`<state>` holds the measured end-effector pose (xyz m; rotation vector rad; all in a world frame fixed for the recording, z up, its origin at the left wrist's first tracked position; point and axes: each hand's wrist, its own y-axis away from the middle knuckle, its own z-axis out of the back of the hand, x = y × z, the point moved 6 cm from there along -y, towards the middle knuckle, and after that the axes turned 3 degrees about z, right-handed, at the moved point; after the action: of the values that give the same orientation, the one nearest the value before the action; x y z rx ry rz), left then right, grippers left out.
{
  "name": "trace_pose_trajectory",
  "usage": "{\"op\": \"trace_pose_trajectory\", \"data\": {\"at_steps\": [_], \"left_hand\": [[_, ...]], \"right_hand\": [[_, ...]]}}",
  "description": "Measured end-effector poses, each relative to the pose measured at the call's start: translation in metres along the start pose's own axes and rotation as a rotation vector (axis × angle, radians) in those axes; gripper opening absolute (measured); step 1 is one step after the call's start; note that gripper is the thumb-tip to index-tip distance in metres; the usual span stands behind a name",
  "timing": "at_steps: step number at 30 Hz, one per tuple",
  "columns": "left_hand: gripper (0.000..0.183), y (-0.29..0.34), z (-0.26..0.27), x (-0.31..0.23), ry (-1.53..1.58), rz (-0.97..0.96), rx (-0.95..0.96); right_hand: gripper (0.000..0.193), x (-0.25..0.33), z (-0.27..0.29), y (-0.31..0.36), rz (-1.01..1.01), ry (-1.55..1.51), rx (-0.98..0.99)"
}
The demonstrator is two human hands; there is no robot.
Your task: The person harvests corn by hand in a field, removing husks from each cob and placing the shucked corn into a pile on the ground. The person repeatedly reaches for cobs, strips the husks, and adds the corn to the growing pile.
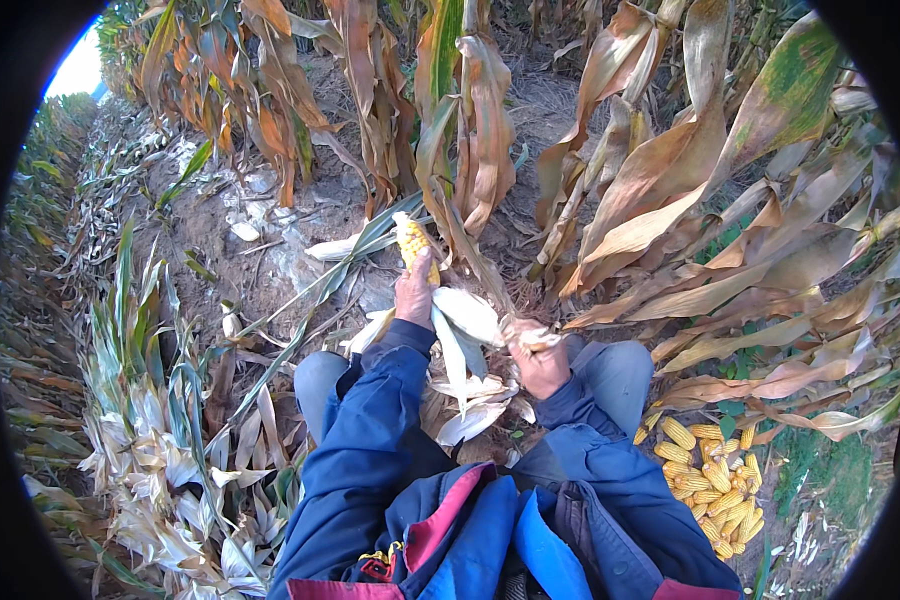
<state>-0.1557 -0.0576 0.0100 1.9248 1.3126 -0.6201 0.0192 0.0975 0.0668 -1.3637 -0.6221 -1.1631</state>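
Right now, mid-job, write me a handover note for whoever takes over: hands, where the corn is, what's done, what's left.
Left hand: grip closed on a yellow corn ear, held up, tip already bared.
Right hand: closed on the pale husk leaves pulled down from that ear.
Done: a pile of husked ears lies on the ground at the person's right; stripped husks are strewn on the left.
Left: the ear in hand is only partly husked, its lower part hidden behind the left hand. Dry stalks stand ahead; whether they carry more ears cannot be seen.
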Motion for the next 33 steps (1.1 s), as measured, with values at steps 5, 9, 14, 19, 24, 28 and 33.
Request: {"op": "trace_pose_trajectory", "data": {"at_steps": [5, 9, 14, 19, 24, 28, 33], "left_hand": [[0.045, -0.003, -0.002, 0.001, -0.079, 0.001, 0.1], [0.041, 0.027, -0.034, -0.014, -0.771, -0.424, 0.307], [0.061, 0.077, -0.07, 0.028, -1.437, -0.252, 0.523], [0.064, 0.091, -0.074, 0.054, -1.357, -0.197, 0.598], [0.05, 0.079, -0.059, 0.07, -1.34, -0.121, 0.49], [0.034, 0.089, -0.066, 0.083, -1.474, -0.153, 0.654], [0.023, 0.122, -0.097, 0.076, -1.817, -0.65, 1.016]], "right_hand": [[0.027, 0.017, -0.025, 0.025, 0.189, 0.485, 0.426], [0.018, -0.006, 0.016, 0.005, -0.042, 0.849, 0.47], [0.051, -0.04, 0.044, -0.011, -0.367, -0.243, -0.091], [0.048, -0.06, 0.021, 0.011, -0.297, -0.34, -0.44], [0.042, -0.049, 0.022, 0.011, -0.199, -0.299, -0.433], [0.037, -0.027, 0.026, 0.006, -0.106, -0.117, -0.331], [0.034, -0.007, 0.053, -0.007, -0.254, -0.109, -0.104]]}}
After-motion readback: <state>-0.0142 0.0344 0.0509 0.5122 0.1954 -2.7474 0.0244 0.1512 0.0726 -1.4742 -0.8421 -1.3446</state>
